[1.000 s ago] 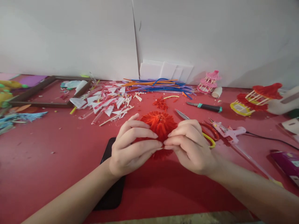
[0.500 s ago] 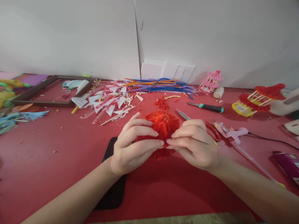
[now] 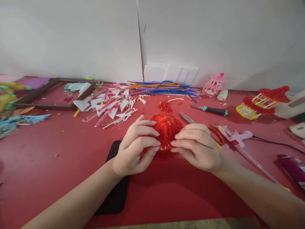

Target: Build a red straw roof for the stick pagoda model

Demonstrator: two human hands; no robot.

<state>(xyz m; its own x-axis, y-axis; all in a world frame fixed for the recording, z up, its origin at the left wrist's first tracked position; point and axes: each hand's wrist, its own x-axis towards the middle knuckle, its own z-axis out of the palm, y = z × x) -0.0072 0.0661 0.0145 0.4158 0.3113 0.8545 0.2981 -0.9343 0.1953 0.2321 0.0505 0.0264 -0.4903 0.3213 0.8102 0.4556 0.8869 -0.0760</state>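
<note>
Between my hands sits a round, ribbed red fuzzy piece (image 3: 166, 127), its strips fanning out from the centre. My left hand (image 3: 137, 148) is closed on its left side, thumb and fingertips together at the lower rim. On the right side, my right hand (image 3: 199, 146) pinches the rim with thumb and fingers. Small red scraps (image 3: 164, 106) lie just behind the piece. A black phone (image 3: 115, 190) lies partly under my left wrist, and scissors (image 3: 216, 135) with red handles are partly hidden behind my right hand.
Pink glue gun (image 3: 235, 135) and cutter knife (image 3: 212, 110) lie at the right. Pink (image 3: 214, 84) and red-yellow (image 3: 263, 101) tower models stand behind. Pipe cleaners (image 3: 162, 87), white-pink scraps (image 3: 111, 101) and a brown frame (image 3: 45, 107) line the back.
My left fingertips have moved slightly left, away from my right fingertips, and more of the red piece's front rim shows. My right hand has barely moved.
</note>
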